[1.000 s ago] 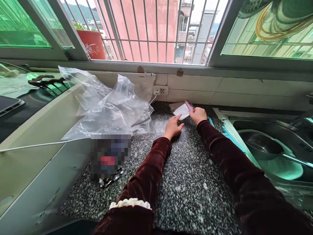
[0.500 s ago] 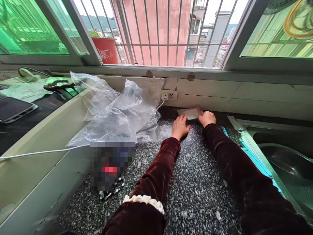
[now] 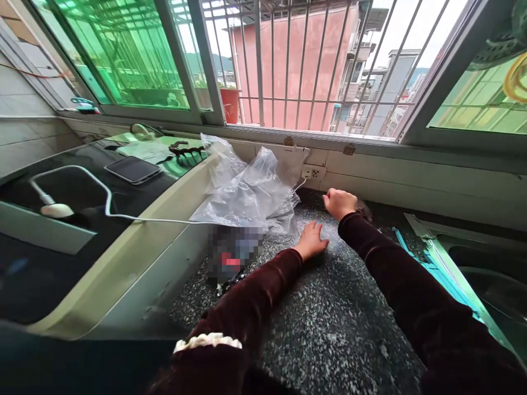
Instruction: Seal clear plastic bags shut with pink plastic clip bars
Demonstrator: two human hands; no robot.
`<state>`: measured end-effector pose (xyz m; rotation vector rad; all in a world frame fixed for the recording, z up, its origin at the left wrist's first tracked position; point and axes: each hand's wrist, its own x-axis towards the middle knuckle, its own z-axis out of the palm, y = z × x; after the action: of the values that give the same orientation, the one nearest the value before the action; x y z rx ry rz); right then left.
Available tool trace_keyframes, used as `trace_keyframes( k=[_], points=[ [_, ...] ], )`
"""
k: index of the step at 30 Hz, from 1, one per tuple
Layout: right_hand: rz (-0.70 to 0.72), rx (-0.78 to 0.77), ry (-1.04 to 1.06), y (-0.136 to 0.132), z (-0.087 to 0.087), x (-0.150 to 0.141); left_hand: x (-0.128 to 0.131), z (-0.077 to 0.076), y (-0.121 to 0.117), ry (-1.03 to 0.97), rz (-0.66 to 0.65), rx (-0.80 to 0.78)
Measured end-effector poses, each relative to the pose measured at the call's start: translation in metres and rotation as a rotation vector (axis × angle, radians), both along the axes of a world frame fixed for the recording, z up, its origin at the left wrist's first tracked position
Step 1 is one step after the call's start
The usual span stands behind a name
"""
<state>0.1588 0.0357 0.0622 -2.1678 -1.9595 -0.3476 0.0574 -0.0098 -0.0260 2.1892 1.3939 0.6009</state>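
My left hand (image 3: 312,240) lies flat on the speckled granite counter (image 3: 329,323), fingers stretched out, just right of a crumpled clear plastic bag (image 3: 251,189). My right hand (image 3: 340,203) is closed in a fist near the back wall of the counter. What it holds, if anything, is hidden by the fingers. The small white packet seen before is out of sight. Both arms wear dark red velvet sleeves.
A white cable (image 3: 123,215) runs across a glass-topped appliance (image 3: 61,241) on the left, where a phone (image 3: 132,169) lies. A wall socket (image 3: 313,173) sits behind the bag. A steel sink (image 3: 486,269) is at the right. A blurred-out object (image 3: 233,253) stands on the counter.
The view has swung left and up. My left hand has drawn back from the packet and lies flat; my right hand has closed over where the packet was.
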Motion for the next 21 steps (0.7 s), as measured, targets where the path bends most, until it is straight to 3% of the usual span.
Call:
trace_keyframes(
  k=[3,7,10,12,15,21],
  points=[
    [0.18,0.086,0.02,-0.004,0.009,-0.048,-0.039,0.026,-0.012,0.05,-0.055,-0.039],
    [0.398,0.148,0.089,-0.006,0.021,-0.117,-0.112,0.08,-0.022,0.173,-0.017,-0.017],
    [0.588,0.155,-0.001,-0.006,0.029,-0.163,-0.168,0.119,-0.029,0.413,0.18,0.142],
    [0.721,0.146,-0.106,-0.003,0.033,-0.187,-0.198,0.136,-0.032,0.575,0.314,0.236],
    [0.798,0.143,-0.174,0.003,0.035,-0.211,-0.227,0.142,-0.034,0.677,0.409,0.27],
    [0.753,0.15,-0.135,0.013,0.034,-0.227,-0.234,0.119,-0.029,0.677,0.419,0.225]
  ],
)
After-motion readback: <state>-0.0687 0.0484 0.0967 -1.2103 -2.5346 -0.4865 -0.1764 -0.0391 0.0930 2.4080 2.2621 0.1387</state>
